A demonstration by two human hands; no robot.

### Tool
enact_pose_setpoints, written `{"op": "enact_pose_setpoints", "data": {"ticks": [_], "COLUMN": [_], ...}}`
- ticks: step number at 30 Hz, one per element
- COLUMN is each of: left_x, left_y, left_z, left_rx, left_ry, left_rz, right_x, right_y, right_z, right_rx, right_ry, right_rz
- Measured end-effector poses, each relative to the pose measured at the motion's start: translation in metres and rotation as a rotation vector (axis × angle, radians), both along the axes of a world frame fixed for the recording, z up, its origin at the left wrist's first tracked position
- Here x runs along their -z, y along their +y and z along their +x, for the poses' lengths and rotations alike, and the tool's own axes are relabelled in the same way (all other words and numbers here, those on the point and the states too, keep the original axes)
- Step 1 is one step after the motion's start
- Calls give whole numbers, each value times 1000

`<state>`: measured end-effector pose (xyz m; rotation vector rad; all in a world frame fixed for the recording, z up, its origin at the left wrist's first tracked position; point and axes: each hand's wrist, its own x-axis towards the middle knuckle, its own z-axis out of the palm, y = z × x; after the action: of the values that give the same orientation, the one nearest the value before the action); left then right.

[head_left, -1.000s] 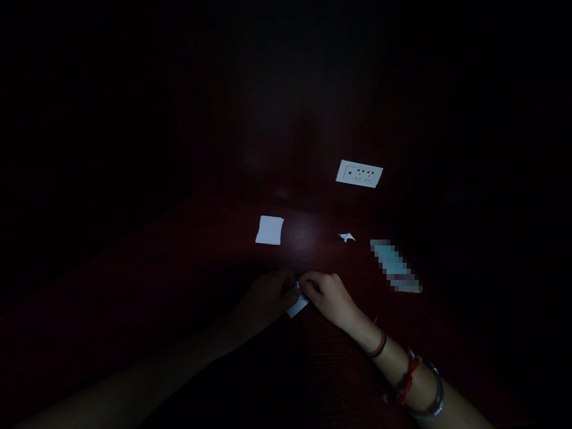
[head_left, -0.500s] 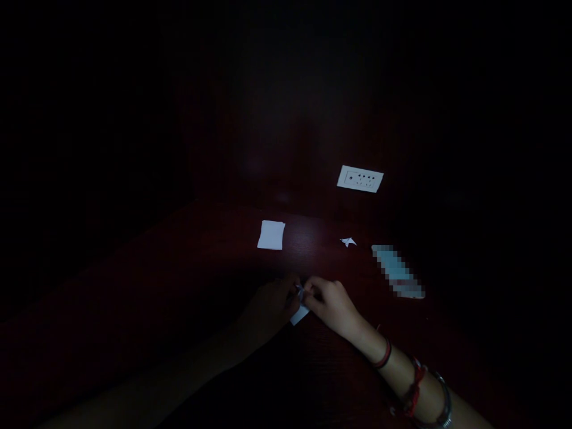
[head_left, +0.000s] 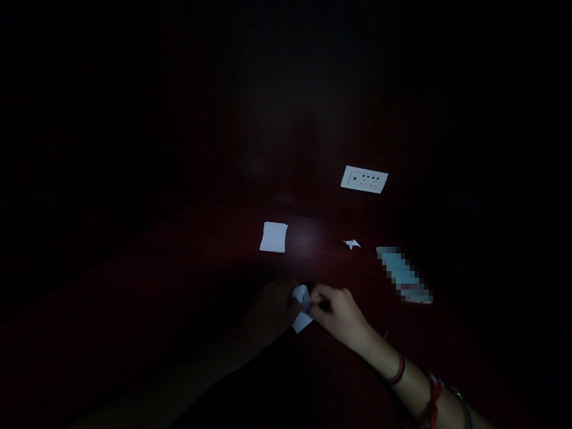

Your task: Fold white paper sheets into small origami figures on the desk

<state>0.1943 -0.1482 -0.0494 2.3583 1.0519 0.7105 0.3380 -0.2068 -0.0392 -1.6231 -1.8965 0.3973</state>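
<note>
Between my two hands is a small piece of white folded paper [head_left: 302, 322], its upper flap raised and spread apart. My left hand [head_left: 279, 304], in deep shadow, pinches the paper's left edge. On the opposite edge, the thumb and fingers of my right hand [head_left: 337, 307] are closed on the paper; bracelets circle that forearm. Beyond my hands lies a stack of white paper squares [head_left: 273, 237]. A small folded paper figure [head_left: 353, 244] with pointed ends sits farther right.
A phone-like flat object [head_left: 404, 275], blurred by pixels, lies to the right of my hands on the dark red table [head_left: 308, 235]. A white socket panel [head_left: 364, 179] is fixed on the wall behind. The surroundings are very dark.
The paper's upper part has opened out and shows more between my hands. My right hand has shifted slightly right and down, and the whole view has moved a little.
</note>
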Motion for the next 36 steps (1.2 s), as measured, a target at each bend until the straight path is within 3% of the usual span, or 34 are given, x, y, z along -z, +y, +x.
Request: {"op": "enact_pose_setpoints", "data": {"ticks": [20, 27, 36], "left_x": [8, 8, 2], "left_y": [5, 5, 8], "left_z": [3, 3, -5], "left_rx": [61, 49, 106], "left_ry": [-39, -61, -144], "left_rz": [57, 41, 8], "right_x": [2, 4, 6], "right_y": [0, 2, 5], "right_z": [-1, -6, 2], "right_rx": [31, 54, 113], "right_ry": [21, 207, 187], "right_rz": [8, -26, 60]}}
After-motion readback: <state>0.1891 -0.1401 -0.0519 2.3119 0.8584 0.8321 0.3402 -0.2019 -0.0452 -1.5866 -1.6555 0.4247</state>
